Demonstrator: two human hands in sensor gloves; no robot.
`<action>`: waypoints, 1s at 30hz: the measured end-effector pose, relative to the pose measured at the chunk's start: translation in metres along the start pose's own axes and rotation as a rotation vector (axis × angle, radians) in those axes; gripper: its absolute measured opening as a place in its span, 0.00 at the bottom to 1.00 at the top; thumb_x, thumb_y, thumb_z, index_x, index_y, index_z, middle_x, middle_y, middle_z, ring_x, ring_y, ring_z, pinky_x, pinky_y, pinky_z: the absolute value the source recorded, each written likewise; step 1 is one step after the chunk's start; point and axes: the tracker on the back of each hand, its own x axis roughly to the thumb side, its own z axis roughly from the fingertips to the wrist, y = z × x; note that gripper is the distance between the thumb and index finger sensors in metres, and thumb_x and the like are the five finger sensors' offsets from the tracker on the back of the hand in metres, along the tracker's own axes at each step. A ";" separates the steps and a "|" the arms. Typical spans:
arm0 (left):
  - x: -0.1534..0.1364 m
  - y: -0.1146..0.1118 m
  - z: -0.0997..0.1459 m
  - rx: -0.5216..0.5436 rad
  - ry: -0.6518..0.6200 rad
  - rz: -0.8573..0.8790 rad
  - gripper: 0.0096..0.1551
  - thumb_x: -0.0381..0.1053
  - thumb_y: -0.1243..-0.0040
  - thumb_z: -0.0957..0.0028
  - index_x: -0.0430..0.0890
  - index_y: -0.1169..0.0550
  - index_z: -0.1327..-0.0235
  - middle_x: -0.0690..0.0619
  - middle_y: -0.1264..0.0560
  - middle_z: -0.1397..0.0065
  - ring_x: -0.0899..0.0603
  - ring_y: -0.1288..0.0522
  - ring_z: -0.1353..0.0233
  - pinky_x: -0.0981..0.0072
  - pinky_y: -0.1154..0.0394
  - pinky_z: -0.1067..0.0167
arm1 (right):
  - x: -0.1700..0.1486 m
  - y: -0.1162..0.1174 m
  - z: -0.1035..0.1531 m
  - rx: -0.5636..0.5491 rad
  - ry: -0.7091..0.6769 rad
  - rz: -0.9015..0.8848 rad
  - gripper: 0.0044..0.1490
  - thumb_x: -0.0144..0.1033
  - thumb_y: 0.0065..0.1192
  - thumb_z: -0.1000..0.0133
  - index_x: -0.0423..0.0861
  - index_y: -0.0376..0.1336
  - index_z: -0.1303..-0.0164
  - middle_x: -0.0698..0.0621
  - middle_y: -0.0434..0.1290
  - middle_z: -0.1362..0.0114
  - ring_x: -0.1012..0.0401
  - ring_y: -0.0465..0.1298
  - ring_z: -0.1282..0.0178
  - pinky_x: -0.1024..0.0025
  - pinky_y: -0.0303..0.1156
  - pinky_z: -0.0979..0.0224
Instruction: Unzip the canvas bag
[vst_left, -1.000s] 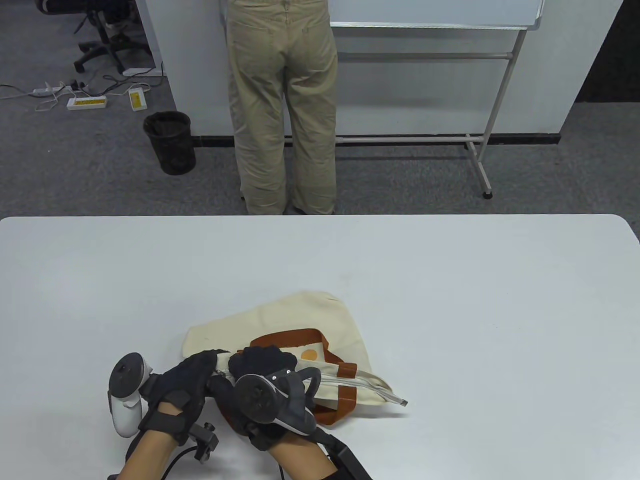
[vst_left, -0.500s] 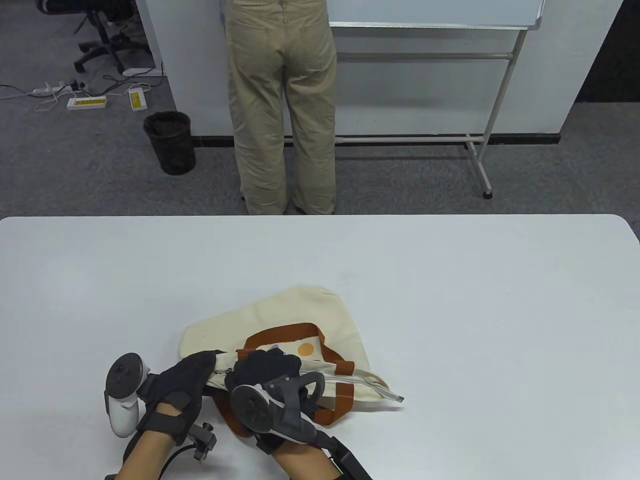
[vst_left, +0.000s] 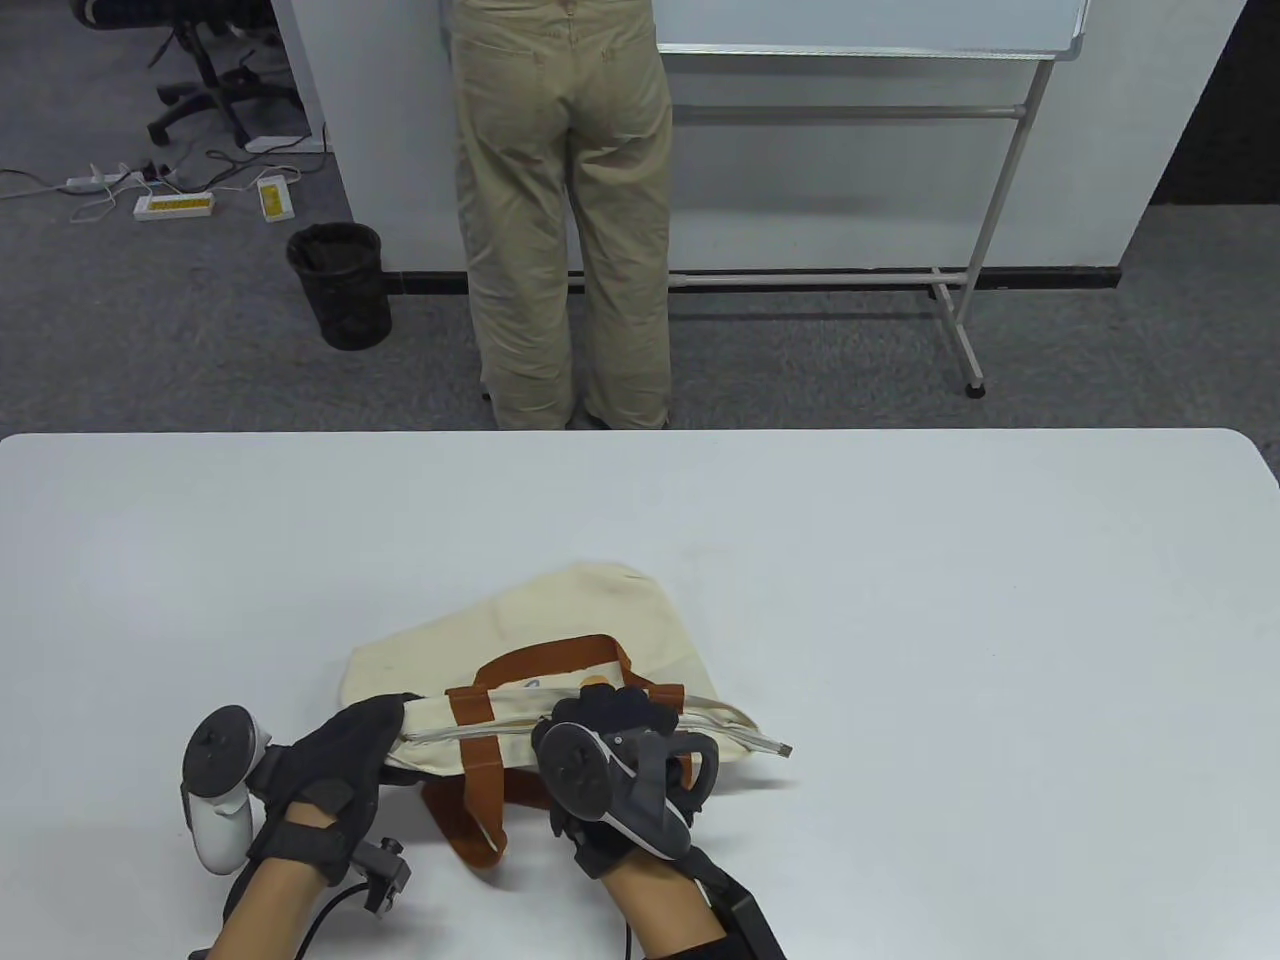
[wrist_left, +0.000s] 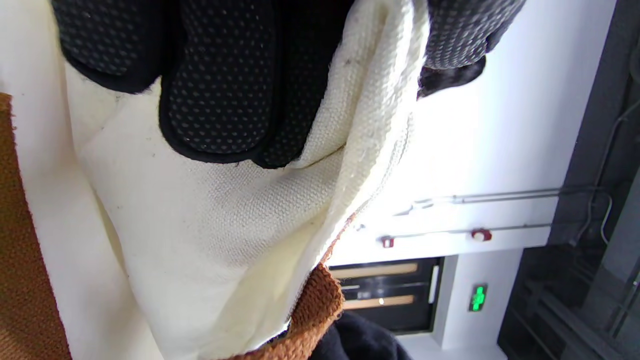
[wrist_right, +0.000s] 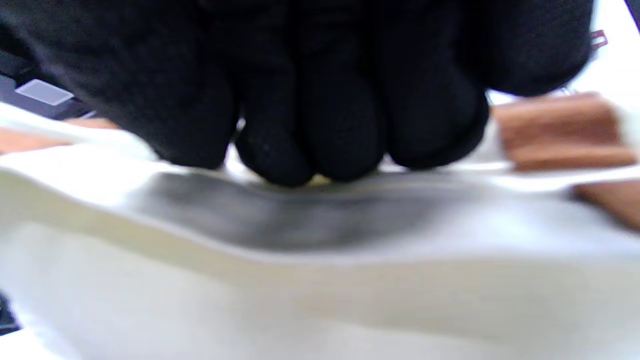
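Gripping the bag's corner, my left fingers (wrist_left: 220, 90) curl tight over a fold of cream canvas, thumb on the far side, so the cloth is pinched between them. My right fingers (wrist_right: 320, 125) are bunched together and press down on the zipper line (vst_left: 500, 727); the wrist view is blurred, and I cannot tell whether they have the slider itself. Outward from there, my left hand (vst_left: 345, 745) sits at the 9 o'clock end of the canvas bag (vst_left: 560, 640), my right hand (vst_left: 620, 720) partway along the zipper toward 3 o'clock. The zipper tail (vst_left: 770, 743) sticks out past the bag at 3 o'clock. One brown handle (vst_left: 550, 655) arches toward 12, the other (vst_left: 465, 810) loops down toward 6. The bag lies on the white table (vst_left: 900, 560), near its 6 o'clock edge.
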 end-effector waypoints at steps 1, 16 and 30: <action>0.000 0.001 0.000 0.002 0.001 0.006 0.27 0.62 0.46 0.46 0.44 0.17 0.51 0.44 0.15 0.53 0.42 0.16 0.55 0.47 0.24 0.50 | -0.005 0.000 0.000 0.001 0.012 0.012 0.24 0.47 0.76 0.53 0.41 0.79 0.58 0.40 0.80 0.48 0.42 0.78 0.50 0.42 0.68 0.47; -0.003 0.015 0.002 0.042 -0.001 0.032 0.27 0.62 0.46 0.46 0.43 0.17 0.52 0.44 0.15 0.54 0.43 0.15 0.57 0.47 0.23 0.51 | -0.075 -0.006 -0.001 0.025 0.249 0.031 0.25 0.46 0.77 0.54 0.40 0.78 0.57 0.39 0.78 0.45 0.41 0.77 0.48 0.41 0.66 0.44; -0.003 0.014 0.001 0.033 -0.001 0.031 0.27 0.62 0.46 0.46 0.43 0.17 0.52 0.43 0.15 0.54 0.42 0.15 0.57 0.47 0.23 0.51 | -0.127 -0.021 0.002 0.037 0.492 0.005 0.24 0.46 0.78 0.54 0.40 0.78 0.57 0.39 0.78 0.44 0.41 0.76 0.46 0.41 0.65 0.43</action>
